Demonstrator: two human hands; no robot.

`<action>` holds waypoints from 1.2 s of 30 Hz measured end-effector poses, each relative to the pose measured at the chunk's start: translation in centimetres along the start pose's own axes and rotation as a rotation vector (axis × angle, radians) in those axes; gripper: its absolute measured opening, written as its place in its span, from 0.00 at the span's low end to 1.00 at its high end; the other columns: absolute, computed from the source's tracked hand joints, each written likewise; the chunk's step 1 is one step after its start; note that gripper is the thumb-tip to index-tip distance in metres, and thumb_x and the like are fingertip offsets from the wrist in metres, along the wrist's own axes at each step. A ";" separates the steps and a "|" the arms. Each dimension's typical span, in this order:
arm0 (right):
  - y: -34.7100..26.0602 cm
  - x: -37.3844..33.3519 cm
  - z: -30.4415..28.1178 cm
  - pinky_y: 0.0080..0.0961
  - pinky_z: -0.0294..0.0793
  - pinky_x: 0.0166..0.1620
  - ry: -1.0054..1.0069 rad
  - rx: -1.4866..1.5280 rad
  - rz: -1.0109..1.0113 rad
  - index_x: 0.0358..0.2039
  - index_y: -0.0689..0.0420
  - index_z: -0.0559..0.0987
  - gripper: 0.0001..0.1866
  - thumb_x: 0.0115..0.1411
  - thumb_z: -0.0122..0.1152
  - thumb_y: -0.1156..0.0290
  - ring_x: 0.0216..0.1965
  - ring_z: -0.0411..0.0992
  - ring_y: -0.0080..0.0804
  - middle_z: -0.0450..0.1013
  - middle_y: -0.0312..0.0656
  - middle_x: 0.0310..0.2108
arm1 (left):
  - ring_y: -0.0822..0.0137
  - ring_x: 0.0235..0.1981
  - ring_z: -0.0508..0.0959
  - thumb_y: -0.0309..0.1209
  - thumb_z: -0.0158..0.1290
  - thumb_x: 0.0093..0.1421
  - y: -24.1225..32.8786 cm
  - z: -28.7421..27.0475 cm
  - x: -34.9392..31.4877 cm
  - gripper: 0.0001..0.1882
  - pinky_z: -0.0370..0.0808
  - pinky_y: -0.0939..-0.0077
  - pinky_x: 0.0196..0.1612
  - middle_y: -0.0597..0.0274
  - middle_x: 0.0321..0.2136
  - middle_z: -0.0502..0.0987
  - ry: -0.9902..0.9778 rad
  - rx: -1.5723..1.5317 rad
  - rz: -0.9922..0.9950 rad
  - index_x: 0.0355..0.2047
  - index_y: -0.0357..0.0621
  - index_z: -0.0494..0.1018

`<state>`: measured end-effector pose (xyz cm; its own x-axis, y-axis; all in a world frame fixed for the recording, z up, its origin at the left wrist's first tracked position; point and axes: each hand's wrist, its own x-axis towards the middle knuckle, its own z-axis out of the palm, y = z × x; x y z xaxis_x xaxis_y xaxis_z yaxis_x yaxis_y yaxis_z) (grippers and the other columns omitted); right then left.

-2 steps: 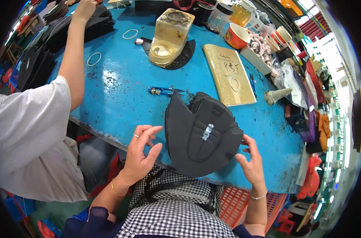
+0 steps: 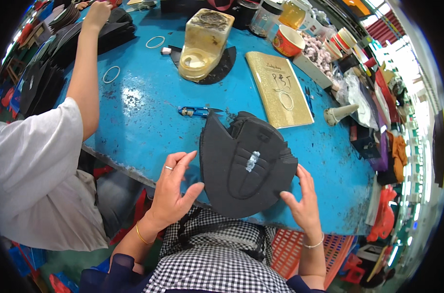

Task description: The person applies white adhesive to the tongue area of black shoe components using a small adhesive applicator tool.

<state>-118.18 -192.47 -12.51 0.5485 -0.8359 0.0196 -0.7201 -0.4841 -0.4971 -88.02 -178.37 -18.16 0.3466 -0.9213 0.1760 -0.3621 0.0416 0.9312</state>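
A stack of black, curved-edged foam pieces (image 2: 219,178) lies at the table's front edge before me. Its top piece has a stitched-looking oval outline and a small shiny whitish strip (image 2: 252,161) in the middle. To the left of the stack is my left hand (image 2: 173,188), fingers apart and holding nothing, its fingertips close to the edge. On the other side my right hand (image 2: 304,202) is open, thumb and fingers spread along the stack's right edge; the thumb appears to touch it. Just beyond the stack lies a pair of blue thread snips (image 2: 195,112).
A gold notebook (image 2: 275,78) with pale rings, a stained plastic container (image 2: 207,41) and a grey cone (image 2: 339,114) stand on the blue table (image 2: 153,105). Cups and jars crowd the back right. A co-worker's arm (image 2: 88,78) reaches past black stacks at left.
My right hand has moved inward, its thumb now at the stack's edge. My left hand has shifted slightly nearer to the left edge. The whole view has shifted a little.
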 end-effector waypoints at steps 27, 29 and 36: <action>-11.4 0.5 6.0 0.18 0.76 0.47 0.345 0.764 -0.730 0.48 0.54 0.76 0.14 0.61 0.60 0.75 0.56 0.69 0.32 0.71 0.43 0.62 | 0.70 0.49 0.78 0.24 0.59 0.63 -8.8 -21.7 17.1 0.18 0.74 0.77 0.54 0.56 0.48 0.78 0.069 -1.873 -0.605 0.53 0.33 0.73; -11.5 0.3 6.1 0.18 0.76 0.47 0.323 0.792 -0.707 0.47 0.54 0.76 0.14 0.61 0.60 0.74 0.56 0.69 0.32 0.71 0.43 0.62 | 0.71 0.48 0.78 0.25 0.59 0.63 -10.0 -27.2 18.7 0.17 0.74 0.79 0.53 0.57 0.47 0.79 0.090 -2.157 -0.534 0.51 0.32 0.74; -11.5 -0.3 6.0 0.20 0.75 0.48 0.357 0.852 -0.637 0.48 0.52 0.78 0.13 0.61 0.61 0.73 0.54 0.69 0.31 0.73 0.41 0.60 | 0.71 0.42 0.79 0.25 0.58 0.65 -6.6 -19.4 11.6 0.10 0.75 0.82 0.48 0.58 0.40 0.80 0.216 -2.452 -0.474 0.44 0.32 0.77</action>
<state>-107.49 -185.06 -11.98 0.4611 -0.5910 0.6619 0.2496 -0.6295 -0.7359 -64.85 -181.82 -16.04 0.1708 -0.9698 -0.1743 0.7999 0.2398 -0.5501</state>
